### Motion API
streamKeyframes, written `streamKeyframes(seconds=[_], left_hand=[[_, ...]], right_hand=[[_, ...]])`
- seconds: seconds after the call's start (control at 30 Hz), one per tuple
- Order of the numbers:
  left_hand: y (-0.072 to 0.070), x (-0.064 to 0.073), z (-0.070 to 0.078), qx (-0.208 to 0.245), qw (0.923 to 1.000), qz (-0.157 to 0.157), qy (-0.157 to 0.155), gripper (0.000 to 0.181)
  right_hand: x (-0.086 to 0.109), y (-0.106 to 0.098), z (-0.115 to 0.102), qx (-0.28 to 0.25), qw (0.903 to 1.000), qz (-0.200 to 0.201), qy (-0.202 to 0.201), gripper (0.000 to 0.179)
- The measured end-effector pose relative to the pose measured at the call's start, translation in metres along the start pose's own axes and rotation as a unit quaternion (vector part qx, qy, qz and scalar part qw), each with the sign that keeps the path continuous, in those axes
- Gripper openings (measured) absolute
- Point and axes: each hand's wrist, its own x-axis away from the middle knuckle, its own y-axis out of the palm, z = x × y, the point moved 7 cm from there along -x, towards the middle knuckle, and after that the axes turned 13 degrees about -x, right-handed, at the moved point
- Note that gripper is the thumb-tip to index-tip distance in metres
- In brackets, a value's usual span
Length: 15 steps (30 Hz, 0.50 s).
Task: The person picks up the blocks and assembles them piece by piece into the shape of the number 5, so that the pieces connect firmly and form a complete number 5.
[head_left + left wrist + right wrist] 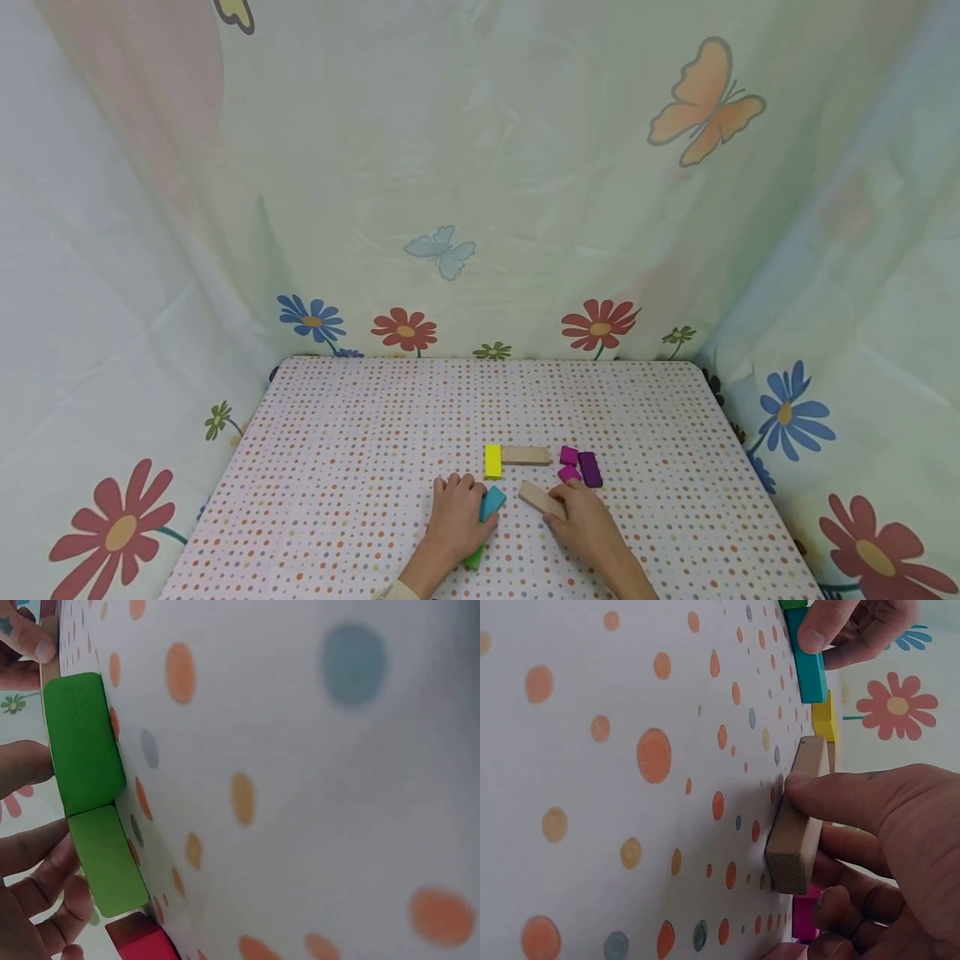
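My left hand (453, 518) pinches a turquoise block (808, 671) on the table, its thumb on the near face. End to end with that block lies a green block (473, 558). Seen from the left wrist, a darker green block (84, 742) touches a light green block (110, 860), with a red block (148, 941) beyond. In my right hand (588, 521), a plain wooden block (796, 825) is gripped between thumb and fingers, tilted toward the left hand. The head view hides the light green and red blocks behind my left hand.
A yellow block (492, 461) stands against another wooden block (527, 456) farther back. Right of these are two magenta blocks (568, 456) and a purple block (590, 469). The dotted cloth (360, 417) covers the table, with a printed curtain (487, 167) behind and at the sides.
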Motion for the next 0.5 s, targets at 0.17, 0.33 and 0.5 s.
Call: streamKeyframes(seconds=[0.17,0.33,0.5], left_hand=[[-0.005,0.002,-0.004,-0.003,1.0000,0.008,0.000,0.052],[-0.011,0.005,-0.010,0.002,0.9995,0.026,0.016,0.053],[-0.011,0.007,-0.015,0.038,0.9984,-0.005,0.041,0.051]], right_hand=[[0.003,-0.003,0.000,0.004,1.0000,-0.005,0.004,0.037],[0.005,-0.008,0.001,0.005,0.9999,-0.010,0.010,0.037],[0.008,-0.013,0.003,0.006,0.9999,-0.012,0.008,0.036]])
